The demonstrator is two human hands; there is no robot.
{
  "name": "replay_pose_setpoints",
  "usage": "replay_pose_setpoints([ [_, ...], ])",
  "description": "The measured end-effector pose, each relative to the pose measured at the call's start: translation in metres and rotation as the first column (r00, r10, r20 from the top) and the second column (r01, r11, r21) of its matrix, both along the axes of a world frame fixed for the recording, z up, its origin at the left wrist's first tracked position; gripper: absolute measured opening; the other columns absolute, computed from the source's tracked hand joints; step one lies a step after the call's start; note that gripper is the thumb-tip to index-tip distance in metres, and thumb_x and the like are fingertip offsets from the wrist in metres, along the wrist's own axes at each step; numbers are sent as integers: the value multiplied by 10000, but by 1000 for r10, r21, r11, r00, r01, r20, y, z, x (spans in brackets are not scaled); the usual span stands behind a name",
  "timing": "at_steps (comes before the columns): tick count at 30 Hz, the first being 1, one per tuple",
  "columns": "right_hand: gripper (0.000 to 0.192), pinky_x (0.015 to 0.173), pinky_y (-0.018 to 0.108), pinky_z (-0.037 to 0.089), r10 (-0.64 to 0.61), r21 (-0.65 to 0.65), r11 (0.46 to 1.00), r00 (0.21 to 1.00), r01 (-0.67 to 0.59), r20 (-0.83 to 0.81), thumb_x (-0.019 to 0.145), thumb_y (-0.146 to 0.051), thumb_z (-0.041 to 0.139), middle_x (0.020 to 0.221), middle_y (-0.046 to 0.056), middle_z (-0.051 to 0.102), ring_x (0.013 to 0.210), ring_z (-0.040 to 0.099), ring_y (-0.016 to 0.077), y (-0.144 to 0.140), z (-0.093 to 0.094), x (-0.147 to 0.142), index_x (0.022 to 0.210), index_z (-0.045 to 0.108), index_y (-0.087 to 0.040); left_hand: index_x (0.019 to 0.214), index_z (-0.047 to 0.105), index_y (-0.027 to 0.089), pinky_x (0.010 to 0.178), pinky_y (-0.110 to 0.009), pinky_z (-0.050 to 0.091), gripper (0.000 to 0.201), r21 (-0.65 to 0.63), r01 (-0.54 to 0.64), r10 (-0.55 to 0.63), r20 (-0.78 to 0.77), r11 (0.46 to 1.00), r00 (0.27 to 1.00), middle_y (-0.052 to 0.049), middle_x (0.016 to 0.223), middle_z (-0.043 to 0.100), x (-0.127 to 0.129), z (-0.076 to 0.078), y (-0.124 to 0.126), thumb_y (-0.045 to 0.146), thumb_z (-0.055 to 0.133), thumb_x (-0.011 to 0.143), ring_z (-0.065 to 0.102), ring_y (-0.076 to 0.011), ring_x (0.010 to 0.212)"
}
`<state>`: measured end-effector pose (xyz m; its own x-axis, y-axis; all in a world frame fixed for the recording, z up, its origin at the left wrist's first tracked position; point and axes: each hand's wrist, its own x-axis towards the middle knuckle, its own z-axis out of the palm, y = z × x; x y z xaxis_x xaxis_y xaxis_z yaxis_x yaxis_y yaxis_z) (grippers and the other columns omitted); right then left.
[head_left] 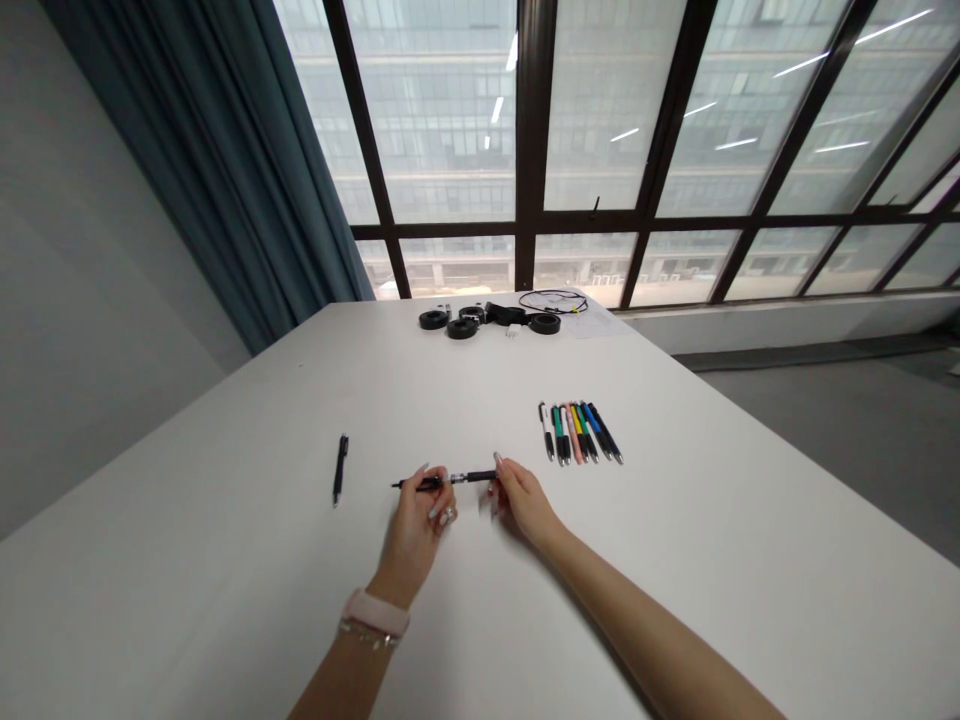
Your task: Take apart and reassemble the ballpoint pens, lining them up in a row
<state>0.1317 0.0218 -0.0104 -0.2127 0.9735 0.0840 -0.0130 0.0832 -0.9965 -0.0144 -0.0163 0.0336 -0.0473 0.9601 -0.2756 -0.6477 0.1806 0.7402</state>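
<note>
Left hand [417,525] and right hand [521,500] each pinch one end of black pen [448,480], grip closed on it, held level just above white tabletop [225,560]. Spare black pen [340,468] lies left; row of coloured pens [579,432] right.

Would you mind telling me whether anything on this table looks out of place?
One black pen lies alone at the left, apart from the row of pens. The pen held between the left hand and right hand looks pulled apart at its middle.
</note>
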Motion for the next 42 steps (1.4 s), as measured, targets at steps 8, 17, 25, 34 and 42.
replay_pose_setpoints([
  [8, 518, 447, 215, 338, 23, -28, 999, 1000, -23, 0, 806, -698, 437, 492, -61, 429, 450, 408, 97, -3, 1, -5, 608, 398, -220, 679, 558, 154, 397, -176, 312, 266, -7, -7, 7, 12, 1000, 1000, 70, 410, 357, 0, -1, 0, 385, 541, 810, 330, -64, 374],
  [17, 544, 458, 217, 315, 24, 0, 1000, 1000, -24, -20, 810, -701, 428, 499, -52, 420, 461, 396, 89, 5, -7, 1, 587, 413, -205, 668, 529, 173, 401, -173, 306, 227, 43, -25, 27, -42, 999, 999, 73, 422, 361, -5, -1, 2, 372, 564, 772, 336, -67, 389],
  [25, 556, 428, 223, 308, 85, -100, 990, 989, -97, -125, 758, -726, 478, 484, -53, 431, 421, 402, 85, 12, -13, 2, 570, 399, -209, 652, 523, 186, 399, -186, 303, 221, 75, 10, 1, -138, 997, 990, 65, 414, 370, -5, -1, 5, 385, 564, 739, 344, -80, 391],
  [34, 543, 456, 221, 347, 111, -55, 992, 993, -112, -27, 802, -711, 424, 554, -39, 503, 440, 420, 85, 3, 4, 4, 652, 492, -194, 661, 533, 173, 392, -172, 291, 210, 45, 5, -4, -21, 999, 1000, 70, 416, 349, -6, 0, 2, 353, 550, 766, 313, -67, 380],
  [42, 522, 469, 218, 317, 112, 11, 993, 991, -113, 68, 865, -657, 378, 493, -59, 409, 458, 394, 92, 3, -3, 4, 609, 432, -205, 623, 528, 180, 392, -173, 298, 231, 66, 7, -1, -93, 998, 996, 72, 396, 338, -6, -2, 4, 368, 548, 758, 310, -64, 369],
])
